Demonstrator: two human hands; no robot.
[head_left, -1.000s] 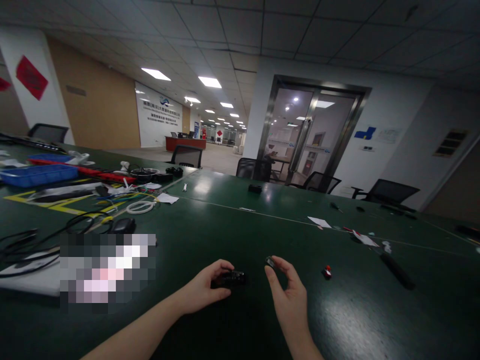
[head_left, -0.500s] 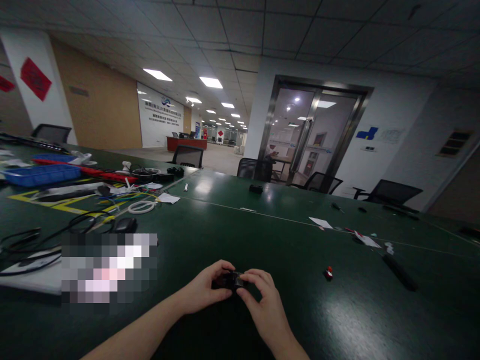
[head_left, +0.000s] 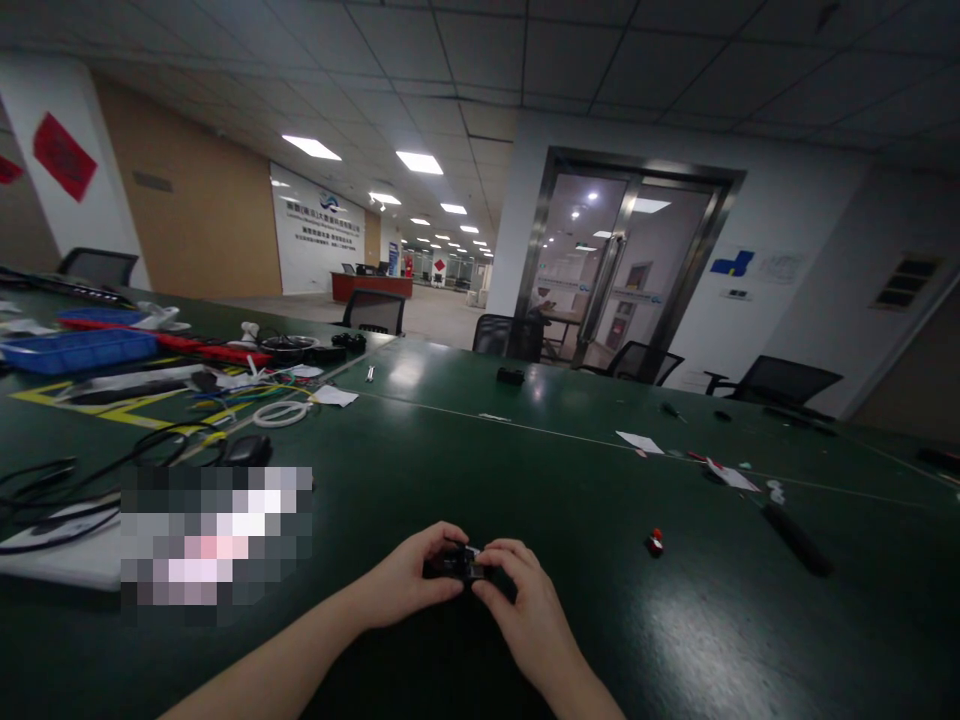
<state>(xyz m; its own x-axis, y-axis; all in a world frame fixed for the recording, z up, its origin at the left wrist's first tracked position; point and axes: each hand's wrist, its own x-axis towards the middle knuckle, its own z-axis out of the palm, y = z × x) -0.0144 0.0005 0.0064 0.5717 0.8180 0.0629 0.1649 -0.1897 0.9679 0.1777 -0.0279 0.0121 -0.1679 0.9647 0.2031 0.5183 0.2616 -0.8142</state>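
My left hand point(head_left: 405, 578) is closed around the left end of a small black block-like device point(head_left: 459, 560) low over the green table point(head_left: 420, 470). From the other side, my right hand point(head_left: 529, 605) pinches a small dark piece point(head_left: 478, 571) against the device's right end. Fingers cover most of both parts, so I cannot tell whether they are joined. A small red-and-white object point(head_left: 655, 544) lies on the table, to the right of my right hand.
At left are a blue tray point(head_left: 82, 352), tangled cables point(head_left: 165, 435), a coiled white cable point(head_left: 281, 413) and a dark box-shaped object point(head_left: 249, 451). A black block point(head_left: 510, 376) lies farther back. Toward the right are paper scraps point(head_left: 640, 442) and a long black object point(head_left: 796, 540).
My right hand has moved left with the small dark piece and brought it against the device. My left hand has stayed in place, holding the device.
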